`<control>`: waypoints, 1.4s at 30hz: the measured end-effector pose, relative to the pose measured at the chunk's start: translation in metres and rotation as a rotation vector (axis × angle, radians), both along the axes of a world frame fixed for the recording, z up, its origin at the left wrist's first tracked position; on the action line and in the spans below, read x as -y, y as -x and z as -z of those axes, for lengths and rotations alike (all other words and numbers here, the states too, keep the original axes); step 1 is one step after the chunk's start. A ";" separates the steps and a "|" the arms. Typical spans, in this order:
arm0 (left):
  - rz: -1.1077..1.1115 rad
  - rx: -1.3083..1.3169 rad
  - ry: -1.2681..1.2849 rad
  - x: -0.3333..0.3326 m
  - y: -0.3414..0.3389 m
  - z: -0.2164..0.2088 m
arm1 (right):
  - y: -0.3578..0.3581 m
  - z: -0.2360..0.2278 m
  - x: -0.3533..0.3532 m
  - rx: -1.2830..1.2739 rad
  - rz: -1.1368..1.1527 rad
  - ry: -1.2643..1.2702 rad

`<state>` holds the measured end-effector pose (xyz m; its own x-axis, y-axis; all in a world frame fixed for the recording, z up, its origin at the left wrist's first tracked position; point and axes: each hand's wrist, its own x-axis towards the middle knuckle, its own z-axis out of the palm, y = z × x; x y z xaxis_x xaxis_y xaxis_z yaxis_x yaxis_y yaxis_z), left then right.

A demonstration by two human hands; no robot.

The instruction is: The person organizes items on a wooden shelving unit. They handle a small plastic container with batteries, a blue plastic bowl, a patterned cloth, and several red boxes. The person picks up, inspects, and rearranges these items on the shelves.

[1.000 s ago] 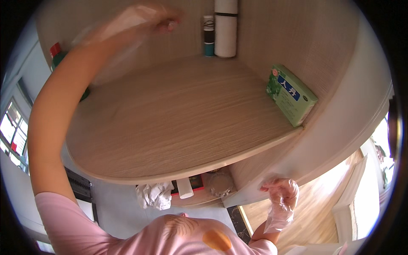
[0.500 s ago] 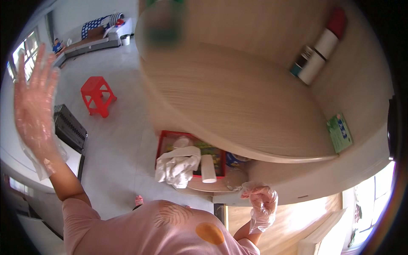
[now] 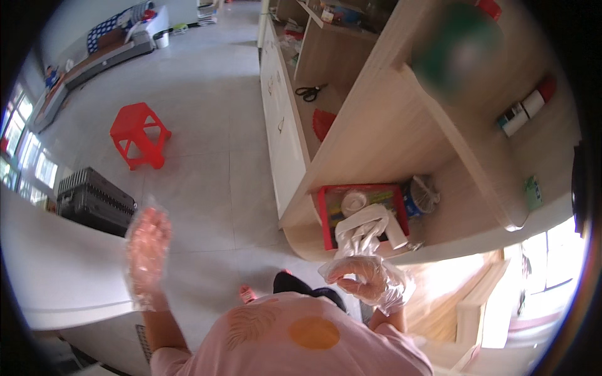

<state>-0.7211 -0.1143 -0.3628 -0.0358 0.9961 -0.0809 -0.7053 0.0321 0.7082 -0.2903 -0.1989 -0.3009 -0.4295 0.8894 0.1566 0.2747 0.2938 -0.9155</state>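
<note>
1. Head view, from where I'm standing: a white surface [image 3: 63, 276] fills the far left, with a ribbed black case [image 3: 88, 200] just beyond it.
2. The left hand [image 3: 147, 250], in a clear plastic glove, has come down beside that white surface. A second ago this arm was stretched up into the shelving; half a second ago the palm was raised and spread. Now the fingers are extended, close together, and I see nothing held. Whether it touches the surface, I can't say.
3. A red stool [image 3: 135, 125] stands on the floor beyond that hand, well apart from it. The view has swung leftward, so more floor shows.
4. Low at the centre-right, a crumpled white bundle [image 3: 360, 229] lies over the near part of a red tray [image 3: 323, 216], as it did half a second ago.
5. The right hand [image 3: 373, 282], also gloved, is curled, its thumb bent toward the fingers. It now overlaps the bundle's lower end in view, where earlier they showed apart; I can't tell whether it touches or grips it.
6. Farther right, the upper shelf [image 3: 464, 144] carries a red-topped white bottle [image 3: 534, 103] and a green box [image 3: 533, 193]. With the left hand gone from there, I'd judge the reach up top is over for now.
</note>
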 end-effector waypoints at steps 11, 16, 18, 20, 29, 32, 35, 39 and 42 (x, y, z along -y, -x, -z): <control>0.119 0.156 0.281 -0.190 -0.029 0.014 | 0.119 0.048 -0.167 0.208 0.407 0.357; 0.121 0.161 0.276 -0.277 -0.007 0.018 | 0.122 0.074 -0.270 0.238 0.216 0.349; 0.104 0.231 0.346 -0.312 -0.002 0.019 | 0.116 0.085 -0.309 0.239 0.129 0.207; 0.098 0.217 0.344 -0.346 0.000 0.026 | 0.120 0.095 -0.336 0.226 0.219 0.199; 0.377 0.129 0.508 -0.567 0.013 0.044 | 0.141 0.081 -0.451 0.388 0.930 0.117; 0.401 0.074 0.506 -0.636 0.007 0.024 | 0.160 0.058 -0.475 0.382 1.089 0.093; 0.592 0.017 0.331 -0.698 0.002 0.014 | 0.165 0.015 -0.494 0.210 1.272 0.081; 0.642 0.062 0.394 -0.742 -0.018 0.027 | 0.147 -0.080 -0.523 0.619 1.555 -0.376; 0.810 0.077 0.468 -0.748 -0.039 0.026 | 0.131 -0.147 -0.559 0.808 1.690 -0.575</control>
